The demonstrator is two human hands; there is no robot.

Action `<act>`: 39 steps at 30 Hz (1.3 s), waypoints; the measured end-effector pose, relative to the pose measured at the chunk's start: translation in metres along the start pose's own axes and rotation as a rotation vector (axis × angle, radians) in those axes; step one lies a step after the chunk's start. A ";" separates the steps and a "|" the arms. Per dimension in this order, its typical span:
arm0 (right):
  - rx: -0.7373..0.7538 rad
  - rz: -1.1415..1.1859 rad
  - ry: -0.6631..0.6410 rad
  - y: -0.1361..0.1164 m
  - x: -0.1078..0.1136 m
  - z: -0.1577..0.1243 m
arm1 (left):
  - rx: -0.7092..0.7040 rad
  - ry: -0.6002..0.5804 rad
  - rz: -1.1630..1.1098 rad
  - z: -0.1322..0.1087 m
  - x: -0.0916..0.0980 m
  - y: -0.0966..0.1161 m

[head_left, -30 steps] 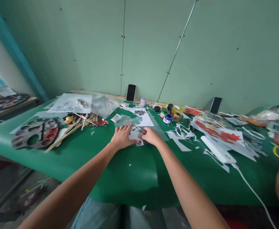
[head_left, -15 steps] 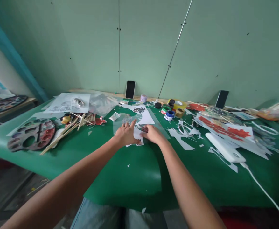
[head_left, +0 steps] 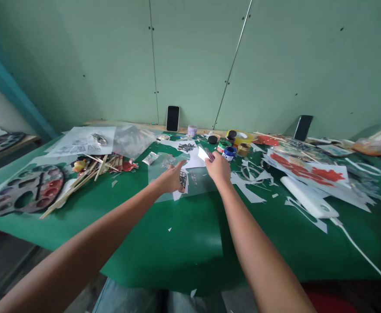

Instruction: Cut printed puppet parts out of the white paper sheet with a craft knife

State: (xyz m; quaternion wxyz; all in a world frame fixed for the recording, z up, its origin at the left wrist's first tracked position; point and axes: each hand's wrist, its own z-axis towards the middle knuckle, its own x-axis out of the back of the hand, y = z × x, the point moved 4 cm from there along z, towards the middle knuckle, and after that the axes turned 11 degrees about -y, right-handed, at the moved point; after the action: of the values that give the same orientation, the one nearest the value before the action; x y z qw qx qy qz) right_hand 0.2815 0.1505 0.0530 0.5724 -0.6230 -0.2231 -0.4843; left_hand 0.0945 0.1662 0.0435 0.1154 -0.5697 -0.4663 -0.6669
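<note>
My left hand (head_left: 171,178) rests on a clear plastic sheet (head_left: 197,182) lying over white paper with a black printed figure (head_left: 183,179), its forefinger stretched forward and the other fingers loose on the sheet. My right hand (head_left: 218,168) is raised a little above the green table cover (head_left: 183,234), fingers pinched on a small white paper piece (head_left: 203,153) with a dark thin thing beside it. Just beyond the right hand stand small paint jars (head_left: 229,153).
A round paint palette (head_left: 27,194) and a heap of wooden sticks (head_left: 89,171) lie at the left. Two phones (head_left: 172,118) lean on the wall. White paper offcuts (head_left: 249,182), red-printed sheets (head_left: 307,171), a white power bank (head_left: 307,198) with cable lie at the right.
My right hand has lifted off the sheet and moved forward toward the jars with a small paper piece. The left hand stays on the sheet. Another person's hand at the right edge is gone.
</note>
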 end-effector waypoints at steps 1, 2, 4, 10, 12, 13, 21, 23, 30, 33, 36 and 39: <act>0.003 -0.003 0.007 0.000 -0.001 0.002 | 0.009 0.019 -0.008 0.000 0.003 0.000; 0.007 -0.007 0.015 0.001 -0.002 0.004 | 0.028 0.039 -0.016 0.001 0.007 0.000; 0.013 -0.017 0.031 0.002 -0.002 0.004 | 0.061 0.097 -0.042 0.004 0.022 -0.002; -0.013 -0.064 0.023 0.007 -0.006 -0.003 | 0.177 0.203 -0.135 0.050 0.060 -0.016; -0.012 -0.092 -0.025 0.007 -0.012 -0.002 | 0.199 0.192 -0.137 0.071 0.057 -0.020; -0.015 -0.106 -0.053 0.007 -0.015 -0.001 | 0.207 0.192 -0.122 0.079 0.053 -0.021; -0.100 -0.172 -0.150 0.015 -0.021 0.000 | 0.243 0.342 0.100 0.074 0.047 -0.030; -0.105 -0.175 -0.158 0.015 -0.021 -0.001 | 0.300 0.392 0.141 0.057 0.058 -0.042; -0.125 -0.188 -0.185 0.012 -0.024 -0.005 | 0.505 0.496 0.178 -0.023 0.126 -0.102; -0.132 -0.198 -0.199 0.012 -0.026 -0.005 | 0.630 0.467 0.186 -0.057 0.150 -0.128; -0.145 -0.213 -0.212 0.012 -0.027 -0.006 | 0.745 0.461 0.217 -0.087 0.168 -0.147; -0.151 -0.226 -0.224 0.010 -0.028 -0.008 | 0.841 0.463 0.231 -0.114 0.182 -0.162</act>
State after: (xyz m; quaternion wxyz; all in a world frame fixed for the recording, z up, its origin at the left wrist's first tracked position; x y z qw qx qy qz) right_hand 0.2753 0.1479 0.0228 0.4374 -0.6853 -0.3170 -0.4884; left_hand -0.1500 0.2368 0.1316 0.5092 -0.3584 -0.5910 -0.5129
